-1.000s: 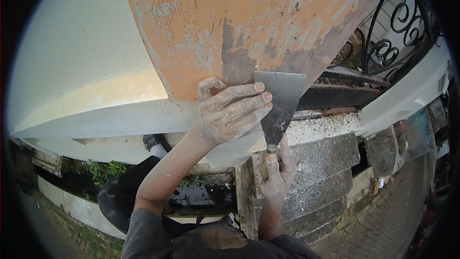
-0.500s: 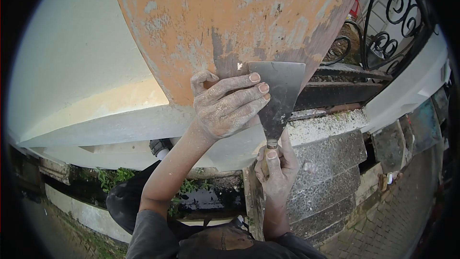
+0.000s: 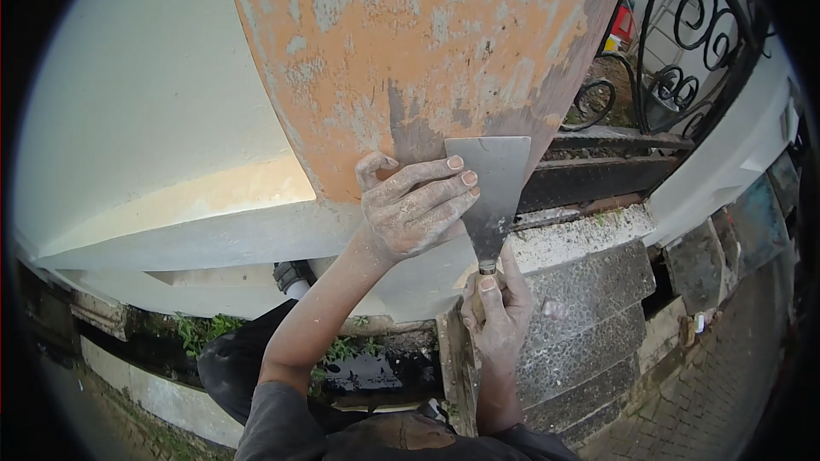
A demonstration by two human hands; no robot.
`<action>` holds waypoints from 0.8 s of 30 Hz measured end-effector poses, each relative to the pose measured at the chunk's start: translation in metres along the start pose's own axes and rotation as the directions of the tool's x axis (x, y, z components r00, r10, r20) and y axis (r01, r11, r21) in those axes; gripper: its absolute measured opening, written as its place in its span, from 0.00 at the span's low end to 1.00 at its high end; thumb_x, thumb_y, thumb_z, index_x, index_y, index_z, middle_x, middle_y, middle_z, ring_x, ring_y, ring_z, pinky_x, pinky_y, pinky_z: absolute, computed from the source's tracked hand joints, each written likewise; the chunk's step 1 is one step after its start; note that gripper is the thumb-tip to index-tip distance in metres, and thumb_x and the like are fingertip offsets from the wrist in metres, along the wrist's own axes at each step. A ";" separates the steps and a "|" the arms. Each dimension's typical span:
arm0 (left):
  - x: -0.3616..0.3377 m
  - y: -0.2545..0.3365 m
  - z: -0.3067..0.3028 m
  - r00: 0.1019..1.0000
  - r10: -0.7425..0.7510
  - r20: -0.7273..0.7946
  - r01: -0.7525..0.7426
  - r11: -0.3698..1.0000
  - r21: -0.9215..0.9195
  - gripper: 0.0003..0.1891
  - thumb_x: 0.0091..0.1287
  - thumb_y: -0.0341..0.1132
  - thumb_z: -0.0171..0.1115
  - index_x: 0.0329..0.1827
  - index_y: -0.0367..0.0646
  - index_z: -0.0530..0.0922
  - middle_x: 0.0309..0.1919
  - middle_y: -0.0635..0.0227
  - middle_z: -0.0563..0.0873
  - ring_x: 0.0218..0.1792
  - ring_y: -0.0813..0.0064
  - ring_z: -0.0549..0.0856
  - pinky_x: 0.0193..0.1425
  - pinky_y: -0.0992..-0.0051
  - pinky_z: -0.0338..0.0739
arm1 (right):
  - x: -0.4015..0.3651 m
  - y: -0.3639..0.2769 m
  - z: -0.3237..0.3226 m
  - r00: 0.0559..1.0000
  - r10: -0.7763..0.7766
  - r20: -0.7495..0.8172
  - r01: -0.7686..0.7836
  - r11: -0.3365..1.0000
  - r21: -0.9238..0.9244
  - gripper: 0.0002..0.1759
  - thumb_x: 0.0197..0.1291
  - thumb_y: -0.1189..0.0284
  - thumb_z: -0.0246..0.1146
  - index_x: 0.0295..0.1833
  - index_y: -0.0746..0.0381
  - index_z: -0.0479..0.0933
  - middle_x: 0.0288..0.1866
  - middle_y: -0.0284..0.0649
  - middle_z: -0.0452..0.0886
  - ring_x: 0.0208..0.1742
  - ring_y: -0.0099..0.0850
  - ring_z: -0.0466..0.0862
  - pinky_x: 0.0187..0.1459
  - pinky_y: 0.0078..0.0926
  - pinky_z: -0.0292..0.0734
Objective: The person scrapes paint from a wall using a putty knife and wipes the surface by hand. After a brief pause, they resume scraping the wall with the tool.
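A wide metal scraper [image 3: 491, 192] lies flat against an orange pillar [image 3: 427, 51] whose paint is peeling to grey patches. My right hand [image 3: 500, 307] grips the scraper's handle from below. My left hand [image 3: 414, 205], dusty with white powder, presses its fingertips on the left side of the blade. A bare grey strip runs up the pillar just left of the blade's top edge.
A cream wall [image 3: 145, 119] and a white ledge [image 3: 222, 235] stand to the left. Black scrolled ironwork [image 3: 692, 43] is at the upper right, with a dark rail [image 3: 598, 179] below it. Grey stone cladding [image 3: 581, 324] and weeds [image 3: 205, 329] lie below.
The scraper and both hands slid up the pillar, then came back down a little. The view shifted slightly.
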State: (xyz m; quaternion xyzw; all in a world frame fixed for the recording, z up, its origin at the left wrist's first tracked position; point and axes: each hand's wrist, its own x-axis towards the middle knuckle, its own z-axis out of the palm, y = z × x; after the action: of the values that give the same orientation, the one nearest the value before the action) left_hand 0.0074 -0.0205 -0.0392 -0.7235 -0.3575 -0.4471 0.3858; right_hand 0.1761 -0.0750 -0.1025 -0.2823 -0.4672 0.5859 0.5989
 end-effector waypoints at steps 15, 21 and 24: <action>-0.011 0.002 -0.001 0.994 -0.108 0.010 0.109 0.989 -0.097 0.09 0.47 0.43 0.66 0.32 0.60 0.83 0.40 0.86 0.86 0.48 0.85 0.82 0.52 0.64 0.56 | -0.007 0.002 0.007 1.000 -0.020 0.004 0.020 1.000 0.024 0.27 0.65 0.78 0.55 0.69 0.65 0.60 0.24 0.32 0.72 0.15 0.13 0.64 0.14 0.12 0.59; -0.003 0.002 -0.004 0.991 -0.134 -0.011 0.132 0.986 -0.105 0.10 0.43 0.41 0.68 0.31 0.61 0.83 0.40 0.87 0.86 0.48 0.86 0.82 0.50 0.66 0.57 | -0.007 -0.005 0.013 0.998 -0.065 0.015 0.065 0.998 0.008 0.27 0.65 0.78 0.54 0.69 0.64 0.60 0.24 0.32 0.72 0.14 0.13 0.63 0.13 0.12 0.59; -0.006 -0.002 -0.005 0.994 -0.109 -0.021 0.106 0.989 -0.106 0.11 0.42 0.40 0.68 0.31 0.59 0.83 0.40 0.87 0.86 0.47 0.86 0.82 0.49 0.65 0.58 | -0.004 -0.002 0.017 1.000 -0.006 0.004 0.005 0.998 0.066 0.27 0.65 0.78 0.54 0.69 0.63 0.60 0.25 0.33 0.74 0.14 0.12 0.64 0.13 0.12 0.59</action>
State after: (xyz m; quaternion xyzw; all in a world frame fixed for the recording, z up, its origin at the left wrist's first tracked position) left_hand 0.0014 -0.0245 -0.0429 -0.7165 -0.3669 -0.4950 0.3272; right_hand 0.1628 -0.0830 -0.0946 -0.2599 -0.4495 0.6000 0.6086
